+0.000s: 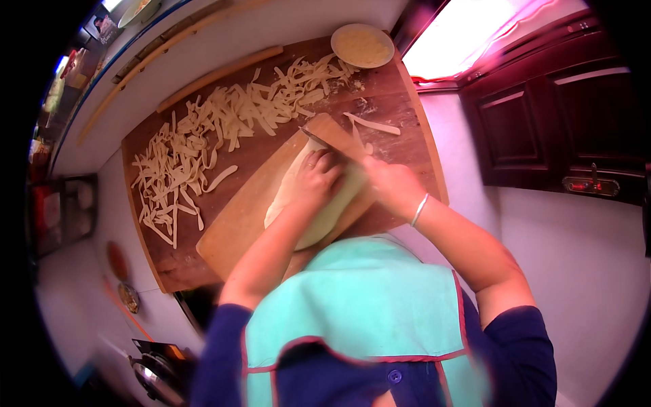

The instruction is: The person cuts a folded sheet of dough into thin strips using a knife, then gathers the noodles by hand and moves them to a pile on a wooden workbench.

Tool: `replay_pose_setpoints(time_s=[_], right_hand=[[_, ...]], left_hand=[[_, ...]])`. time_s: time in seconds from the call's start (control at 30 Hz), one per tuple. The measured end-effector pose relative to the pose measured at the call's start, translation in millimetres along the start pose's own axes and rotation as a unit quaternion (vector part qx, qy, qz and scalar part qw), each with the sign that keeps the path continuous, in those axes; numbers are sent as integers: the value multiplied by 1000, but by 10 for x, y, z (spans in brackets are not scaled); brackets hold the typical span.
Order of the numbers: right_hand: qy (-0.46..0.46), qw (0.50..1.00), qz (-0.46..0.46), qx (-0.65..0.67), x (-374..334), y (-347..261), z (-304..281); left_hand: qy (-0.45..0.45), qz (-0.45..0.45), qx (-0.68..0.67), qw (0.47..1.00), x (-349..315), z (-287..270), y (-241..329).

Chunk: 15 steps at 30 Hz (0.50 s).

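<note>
A turquoise cloth apron (pixel 373 298) with dark-red edging covers a navy short-sleeved buttoned shirt (pixel 519 349); a thin pale bangle (pixel 420 210), perhaps metal, circles the right wrist (pixel 411 197).

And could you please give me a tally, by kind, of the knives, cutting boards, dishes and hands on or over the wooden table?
Knife: 1
Cutting board: 1
Round dish: 1, at the far corner
Hands: 2, the left hand on the dough and the right hand holding the knife
Total: 5
</note>
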State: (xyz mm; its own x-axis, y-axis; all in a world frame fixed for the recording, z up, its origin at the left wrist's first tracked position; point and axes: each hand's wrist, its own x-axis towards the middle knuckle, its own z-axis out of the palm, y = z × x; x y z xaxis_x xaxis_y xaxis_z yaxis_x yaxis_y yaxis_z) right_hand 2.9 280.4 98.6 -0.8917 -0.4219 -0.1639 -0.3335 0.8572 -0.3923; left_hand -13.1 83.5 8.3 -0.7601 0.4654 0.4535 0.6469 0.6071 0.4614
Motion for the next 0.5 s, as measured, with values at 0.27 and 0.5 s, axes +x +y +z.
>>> replay_pose_setpoints(time_s=[0.27,0.5], right_hand=[[60,997,50,25,123,97,159],[3,999,26,37,-31,-30,-53]], left_hand=[[4,2,7,1000,9,8,-20],[16,4,-5,1000,10,21,-31]])
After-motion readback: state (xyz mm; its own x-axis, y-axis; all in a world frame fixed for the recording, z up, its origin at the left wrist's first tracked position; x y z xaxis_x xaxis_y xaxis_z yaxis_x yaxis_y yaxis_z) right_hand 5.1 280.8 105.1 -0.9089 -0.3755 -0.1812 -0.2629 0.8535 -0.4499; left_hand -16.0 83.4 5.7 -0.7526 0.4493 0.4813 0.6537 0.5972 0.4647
